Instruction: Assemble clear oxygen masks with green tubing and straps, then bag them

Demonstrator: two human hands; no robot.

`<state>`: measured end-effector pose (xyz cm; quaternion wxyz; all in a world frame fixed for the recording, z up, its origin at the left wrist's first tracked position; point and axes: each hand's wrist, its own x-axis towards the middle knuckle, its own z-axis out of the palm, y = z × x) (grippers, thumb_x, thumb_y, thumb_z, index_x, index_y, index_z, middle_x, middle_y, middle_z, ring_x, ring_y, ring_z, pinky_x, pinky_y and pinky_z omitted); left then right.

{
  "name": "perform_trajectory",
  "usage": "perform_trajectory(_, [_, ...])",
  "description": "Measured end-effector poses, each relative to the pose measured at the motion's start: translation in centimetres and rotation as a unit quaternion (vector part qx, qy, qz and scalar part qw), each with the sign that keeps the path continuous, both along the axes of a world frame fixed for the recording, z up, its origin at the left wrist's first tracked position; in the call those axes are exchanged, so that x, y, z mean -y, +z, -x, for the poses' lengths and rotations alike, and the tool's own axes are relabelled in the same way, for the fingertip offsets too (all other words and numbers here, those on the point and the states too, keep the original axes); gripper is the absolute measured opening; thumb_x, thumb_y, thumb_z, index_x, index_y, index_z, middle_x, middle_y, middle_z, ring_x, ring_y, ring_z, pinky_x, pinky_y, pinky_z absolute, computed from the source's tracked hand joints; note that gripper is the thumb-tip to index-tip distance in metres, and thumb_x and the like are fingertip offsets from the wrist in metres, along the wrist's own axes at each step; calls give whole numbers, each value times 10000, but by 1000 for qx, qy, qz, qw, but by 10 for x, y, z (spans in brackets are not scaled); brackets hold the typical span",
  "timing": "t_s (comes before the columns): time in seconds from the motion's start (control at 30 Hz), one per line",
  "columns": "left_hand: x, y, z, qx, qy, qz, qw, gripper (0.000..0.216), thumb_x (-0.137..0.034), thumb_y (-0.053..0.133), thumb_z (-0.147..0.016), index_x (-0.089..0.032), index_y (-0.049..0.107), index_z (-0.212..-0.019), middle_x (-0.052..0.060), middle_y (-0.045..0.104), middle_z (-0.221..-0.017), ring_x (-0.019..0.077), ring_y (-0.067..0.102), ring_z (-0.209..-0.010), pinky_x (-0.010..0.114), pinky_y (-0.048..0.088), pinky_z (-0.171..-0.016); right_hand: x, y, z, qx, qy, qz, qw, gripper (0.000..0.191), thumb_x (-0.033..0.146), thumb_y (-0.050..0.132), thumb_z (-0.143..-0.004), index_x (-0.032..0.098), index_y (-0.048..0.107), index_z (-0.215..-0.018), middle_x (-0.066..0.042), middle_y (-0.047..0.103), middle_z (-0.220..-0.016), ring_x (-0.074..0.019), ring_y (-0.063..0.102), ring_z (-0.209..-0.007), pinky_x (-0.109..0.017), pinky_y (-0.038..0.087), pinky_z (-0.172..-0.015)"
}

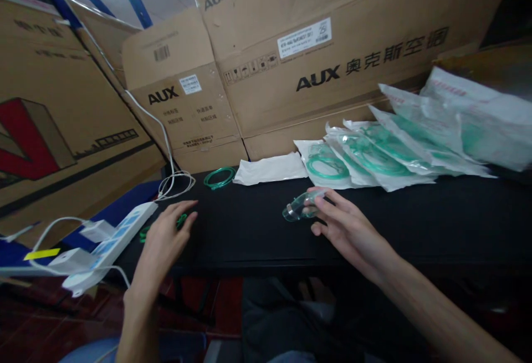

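My right hand (343, 219) grips a clear, green-tinted plastic oxygen mask (296, 210) just above the black table (249, 219). Part of the mask is hidden behind the fingers. At the left, my left hand (168, 233) is over a small green cord or strap (144, 234), its thumb and index finger apart. Some of the green shows between these fingers; the rest is covered by the hand. A coiled green tube (219, 178) lies farther back, beside a flat white packet (272, 168).
Several clear bags (328, 166) with green tubing lean in a row at the right. A white power strip (120, 246) with plugs and cables lies along the table's left edge. Large cardboard boxes (266, 94) stand behind the table, with another box (83, 130) at the left.
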<state>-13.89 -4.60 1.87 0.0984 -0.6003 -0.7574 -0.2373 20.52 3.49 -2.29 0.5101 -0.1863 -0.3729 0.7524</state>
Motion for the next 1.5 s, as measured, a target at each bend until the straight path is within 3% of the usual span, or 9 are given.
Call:
perform_trajectory(0.07, [-10, 7, -47, 102, -88, 9, 991, 444, -539, 514, -934, -229, 732, -1164, 76, 731, -1232, 302, 659, -1150, 417, 511, -998, 0, -1, 0, -7, 1, -4, 1000, 243, 301, 822, -814, 215, 721, -1018, -43, 690, -960, -170, 643, -903, -214, 507, -586])
perform_trajectory(0.2, [-35, 5, -128, 250, -255, 78, 931, 408, -530, 518, -971, -224, 787, -979, 32, 790, -980, 224, 710, -944, 308, 519, -890, 0, -1, 0, -35, -3, -20, 999, 181, 273, 779, -849, 217, 701, -1003, -33, 692, -961, -167, 655, -902, -260, 544, -714])
perform_trajectory(0.33, [-55, -17, -161, 356, -301, 44, 883, 457, -539, 524, -974, -171, 760, -840, 35, 752, -822, 191, 663, -796, 265, 502, -733, -1, -1, -1, -49, -10, -26, 998, 172, 260, 755, -858, 221, 663, -998, -28, 704, -972, -170, 672, -923, -284, 541, -796])
perform_trajectory(0.5, [-62, -34, -158, 435, -269, 10, 859, 379, -516, 642, -916, -161, 754, -844, 34, 753, -854, 180, 659, -816, 247, 503, -744, 1, -3, 3, 42, -73, -89, 993, 234, 247, 769, -844, 229, 633, -1033, -14, 701, -997, -166, 677, -981, -256, 547, -793])
perform_trajectory(0.7, [-61, -30, -156, 390, -248, -32, 886, 341, -456, 623, -940, -179, 738, -780, -2, 720, -787, 155, 630, -774, 231, 467, -734, 3, -2, 8, 152, -119, -134, 972, 374, 218, 813, -772, 248, 581, -1064, -8, 716, -1031, -166, 700, -966, -260, 570, -797])
perform_trajectory(0.83, [-60, -27, -162, 357, -259, -34, 897, 316, -384, 615, -949, -186, 711, -723, -17, 689, -745, 140, 614, -747, 216, 454, -712, 0, -3, 6, 184, -134, -136, 964, 350, 254, 817, -771, 245, 564, -1012, 16, 694, -931, -144, 690, -868, -242, 560, -749])
perform_trajectory(1.0, [-58, -25, -162, 357, -265, -30, 895, 311, -377, 614, -948, -185, 713, -724, -12, 659, -727, 133, 599, -726, 213, 462, -699, -2, -3, 4, 224, -150, -165, 949, 289, 245, 789, -786, 228, 568, -972, 18, 639, -936, -134, 659, -894, -226, 540, -766])
perform_trajectory(1.2, [-56, -24, -161, 381, -294, -10, 877, 191, -334, 647, -912, -192, 774, -915, -14, 633, -736, 117, 589, -674, 201, 481, -629, -6, -2, -2, 261, -126, -199, 936, 253, 275, 732, -839, 213, 633, -1063, -10, 671, -1002, -152, 652, -911, -259, 538, -790])
perform_trajectory(1.5, [-55, -27, -163, 415, -303, 8, 858, 263, -383, 663, -906, -172, 779, -1011, -27, 575, -653, 75, 526, -452, 191, 402, -441, -9, 0, -11, 325, -107, -259, 903, 176, 322, 710, -884, 209, 697, -1018, -16, 701, -966, -179, 652, -888, -289, 514, -807])
